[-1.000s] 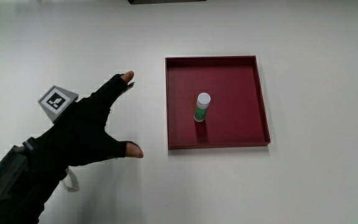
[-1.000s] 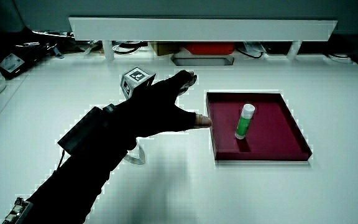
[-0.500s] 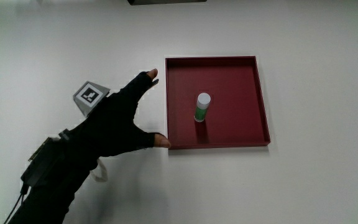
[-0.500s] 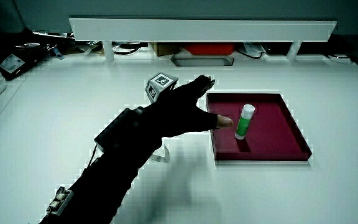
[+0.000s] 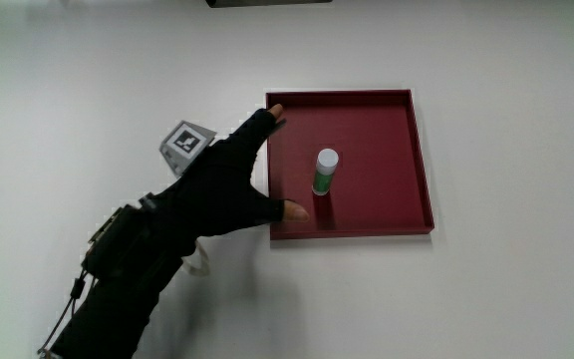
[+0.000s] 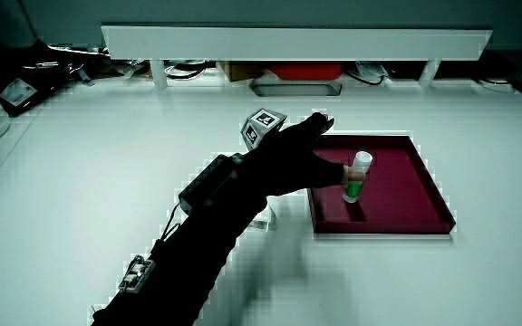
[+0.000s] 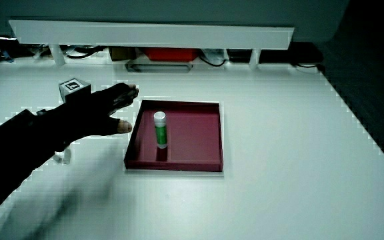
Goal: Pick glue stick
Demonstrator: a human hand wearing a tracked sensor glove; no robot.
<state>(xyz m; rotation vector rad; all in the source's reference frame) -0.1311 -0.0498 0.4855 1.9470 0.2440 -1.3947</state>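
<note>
A glue stick (image 5: 324, 172) with a green body and white cap stands upright in the middle of a dark red tray (image 5: 407, 150); both side views show the glue stick (image 6: 357, 177) (image 7: 159, 129) too. The hand (image 5: 267, 165) in its black glove reaches over the tray's edge, fingers spread, thumb tip inside the tray close to the stick's base. It holds nothing and does not touch the stick. In both side views the hand (image 6: 320, 154) (image 7: 115, 110) hovers beside the stick, the patterned cube (image 5: 186, 145) on its back.
The red tray (image 6: 424, 195) (image 7: 209, 143) lies on a white table. A low white partition (image 6: 297, 41) runs along the table's edge farthest from the person, with clutter under it. A small white tag (image 5: 199, 264) hangs by the forearm.
The hand has moved steadily toward the tray, from the bare table beside it to over its edge. Its thumb now reaches inside, near the glue stick. The stick and tray have not moved.
</note>
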